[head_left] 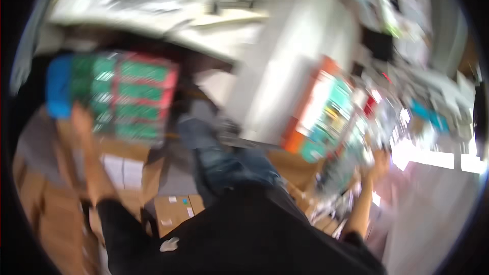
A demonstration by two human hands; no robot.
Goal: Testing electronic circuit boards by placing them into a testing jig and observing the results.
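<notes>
At the left, my left hand [83, 118] is at the lower corner of a wrapped pack of green and red boxes [137, 99]. A blue object [59, 86] lies against the pack's left end. Motion smears the fingers, so whether they grip the pack is unclear. Over on the right, my right hand [378, 165] is beside a blurred heap of clear-wrapped goods [340, 173]; its fingers are smeared too. Between the hands, nearer the right one, a tilted orange, white and teal box [321, 114] leans by a pale surface.
Brown cardboard boxes [56, 219] stand at the lower left, with a smaller carton [174, 213] near my body. A long white surface [295, 46] runs through the upper middle. Cluttered packages [433, 112] fill the right side. My jeans-clad legs [224, 160] show in the centre.
</notes>
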